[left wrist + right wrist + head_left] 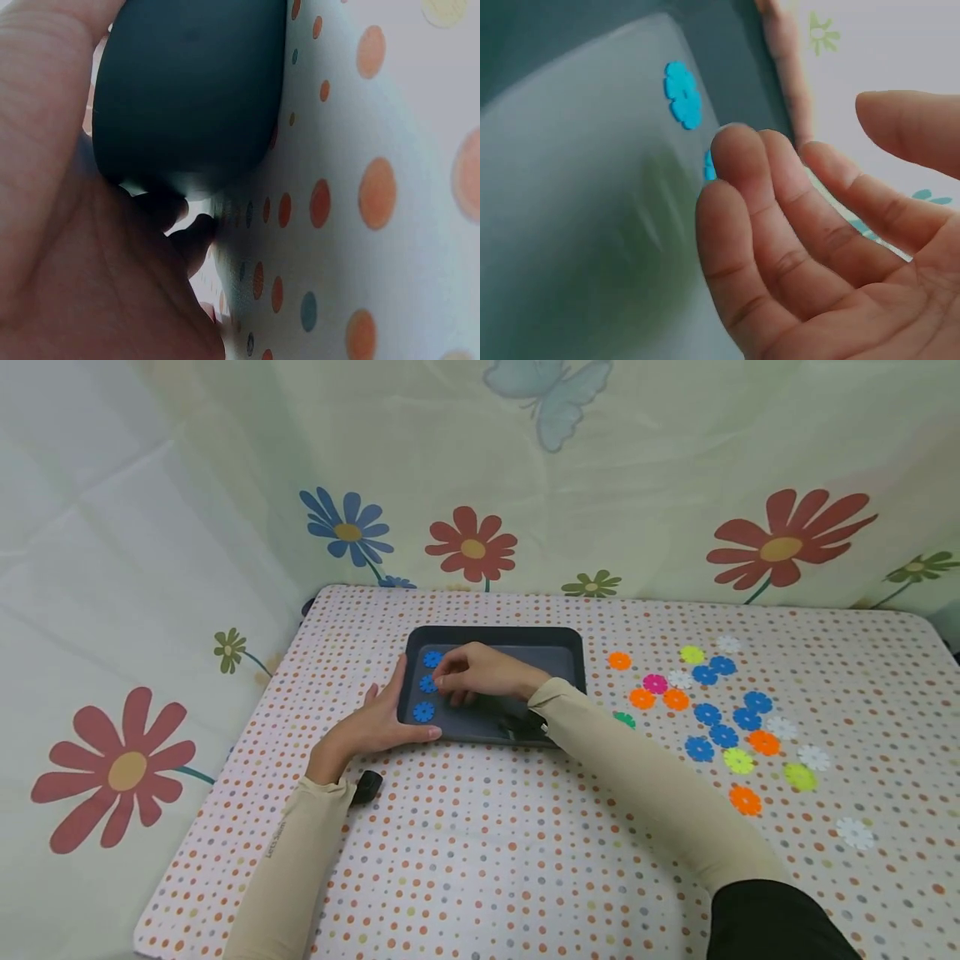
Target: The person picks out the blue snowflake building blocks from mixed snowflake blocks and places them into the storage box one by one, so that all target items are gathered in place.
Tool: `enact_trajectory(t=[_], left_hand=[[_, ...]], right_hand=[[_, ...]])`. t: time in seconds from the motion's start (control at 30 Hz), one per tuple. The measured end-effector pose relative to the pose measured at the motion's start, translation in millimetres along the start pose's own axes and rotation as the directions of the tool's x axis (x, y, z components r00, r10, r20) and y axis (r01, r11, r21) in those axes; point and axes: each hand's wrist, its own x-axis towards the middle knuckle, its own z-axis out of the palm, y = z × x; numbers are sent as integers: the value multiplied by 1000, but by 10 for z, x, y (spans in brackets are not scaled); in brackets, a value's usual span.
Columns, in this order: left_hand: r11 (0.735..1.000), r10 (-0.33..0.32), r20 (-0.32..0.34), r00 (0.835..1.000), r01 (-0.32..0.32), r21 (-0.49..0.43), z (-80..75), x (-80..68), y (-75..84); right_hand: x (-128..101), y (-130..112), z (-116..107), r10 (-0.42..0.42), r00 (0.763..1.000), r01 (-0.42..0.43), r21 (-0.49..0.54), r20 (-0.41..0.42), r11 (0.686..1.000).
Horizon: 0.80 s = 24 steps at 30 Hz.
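Tray discs: three; (right wrist: two)

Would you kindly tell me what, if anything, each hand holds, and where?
The left hand holds the tray by its near left corner; the right hand holds nothing.

Look at this pale backdrop: big printed red flowers, a blue butterfly up top, and below, a dotted tabletop!
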Motion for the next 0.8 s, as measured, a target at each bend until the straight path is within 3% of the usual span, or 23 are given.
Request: enact_trajectory(t=[0.8], left_hand=[[999,-23,-7,1000,23,-26,15,6,-18]], right_hand=[[-673,68,-292,-64,992,64,-3,-109,998]])
